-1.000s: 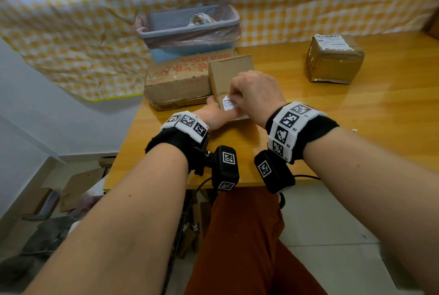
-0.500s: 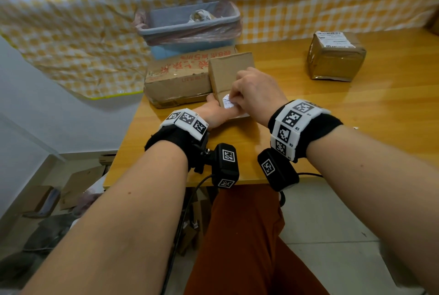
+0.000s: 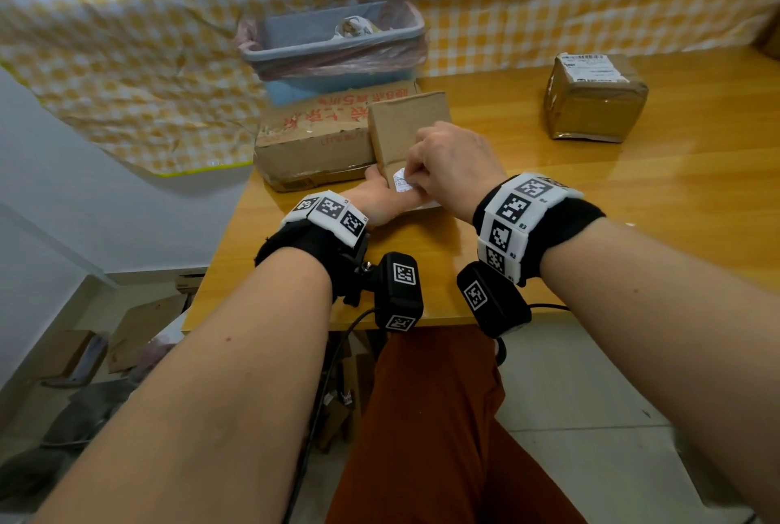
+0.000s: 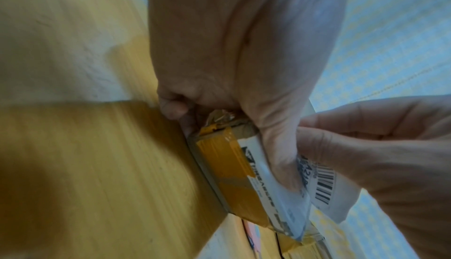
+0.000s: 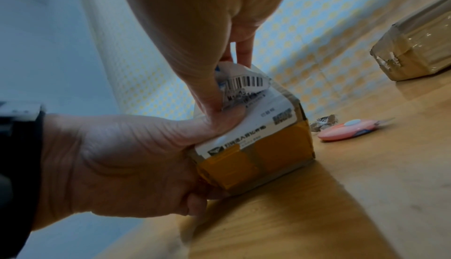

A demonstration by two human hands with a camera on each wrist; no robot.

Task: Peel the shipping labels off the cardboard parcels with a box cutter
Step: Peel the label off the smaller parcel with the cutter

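A small cardboard parcel (image 3: 407,126) with yellow tape (image 5: 280,153) stands on the wooden table (image 3: 633,202). My left hand (image 3: 380,200) grips its near end, with the thumb (image 5: 219,126) pressed on the white shipping label (image 5: 258,120). My right hand (image 3: 447,160) pinches the label's lifted barcode corner (image 5: 244,81) (image 4: 324,186), which curls off the box. The pink box cutter (image 5: 349,130) lies on the table beyond the parcel, held by neither hand. A second taped parcel (image 3: 595,101) with its label (image 3: 591,67) on top sits at the far right.
A bigger printed carton (image 3: 316,135) lies just left of the small parcel. Behind it stands a grey bin (image 3: 333,42) lined with a bag, holding crumpled scraps. A small paper scrap (image 5: 322,123) lies by the cutter. A checked cloth (image 3: 126,59) covers the wall.
My right hand has shifted slightly away from me while still pinching the label corner. My left hand stays on the parcel.
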